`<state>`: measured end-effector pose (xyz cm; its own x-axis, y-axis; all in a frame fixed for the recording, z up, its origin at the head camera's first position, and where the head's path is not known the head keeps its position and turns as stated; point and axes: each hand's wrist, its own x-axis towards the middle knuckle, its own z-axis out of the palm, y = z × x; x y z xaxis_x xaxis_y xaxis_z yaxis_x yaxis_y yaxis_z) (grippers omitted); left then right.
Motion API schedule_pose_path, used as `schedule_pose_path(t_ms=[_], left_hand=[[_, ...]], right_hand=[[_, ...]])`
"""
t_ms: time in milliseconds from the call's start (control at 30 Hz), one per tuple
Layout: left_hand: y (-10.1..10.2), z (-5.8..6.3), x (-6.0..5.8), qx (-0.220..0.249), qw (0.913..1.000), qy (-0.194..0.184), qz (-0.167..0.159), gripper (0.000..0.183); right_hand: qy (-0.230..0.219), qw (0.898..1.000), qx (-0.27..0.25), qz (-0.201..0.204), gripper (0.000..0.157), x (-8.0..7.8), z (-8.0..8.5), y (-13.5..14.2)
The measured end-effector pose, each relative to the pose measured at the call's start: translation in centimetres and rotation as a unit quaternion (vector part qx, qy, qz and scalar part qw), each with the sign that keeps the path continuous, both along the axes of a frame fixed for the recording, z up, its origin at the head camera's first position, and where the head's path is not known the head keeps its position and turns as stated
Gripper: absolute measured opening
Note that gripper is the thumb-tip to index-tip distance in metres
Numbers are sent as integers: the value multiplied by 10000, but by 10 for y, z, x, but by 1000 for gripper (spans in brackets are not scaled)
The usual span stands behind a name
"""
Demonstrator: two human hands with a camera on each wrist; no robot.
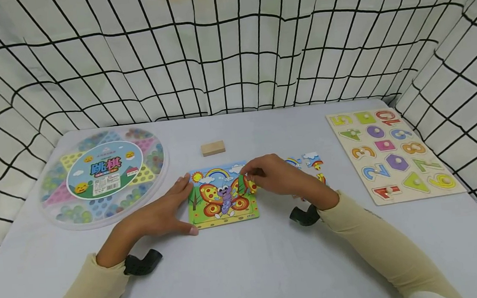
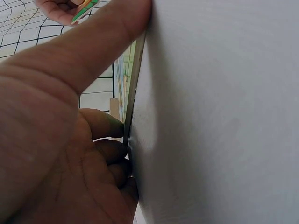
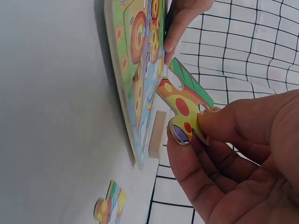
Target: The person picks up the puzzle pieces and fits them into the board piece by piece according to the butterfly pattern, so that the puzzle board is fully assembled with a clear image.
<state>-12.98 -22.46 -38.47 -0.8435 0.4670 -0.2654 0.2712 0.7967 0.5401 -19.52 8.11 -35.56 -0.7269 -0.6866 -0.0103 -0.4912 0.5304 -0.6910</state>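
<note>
A wooden butterfly jigsaw puzzle board lies at the middle of the table. My left hand rests at its left side, the thumb at the lower edge and the other fingers against the left edge. Above the board's right part, my right hand pinches a jigsaw piece between thumb and fingers. That piece is yellow with red spots and a green part, tilted and apart from the board in the right wrist view. Several loose jigsaw pieces lie on the table, partly hidden behind my right hand.
A small wooden block lies behind the board. To the left sits a round, clear Chinese checkers box with coloured marbles. A number-and-shape peg board lies at the right. Black wire mesh stands along the table's back and sides.
</note>
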Motion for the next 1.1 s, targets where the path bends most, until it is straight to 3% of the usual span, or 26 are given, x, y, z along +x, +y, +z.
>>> schedule_pose_path(t_ms=[233,1100], left_hand=[[1,1,-1,24,10000,-16,-1,119],[1,2,-3,70,9998,-151,52,119]], right_hand=[[223,9996,-87,138,24,-2,-2,-13],[18,9985,-212,501,24,-6,-7,-61]])
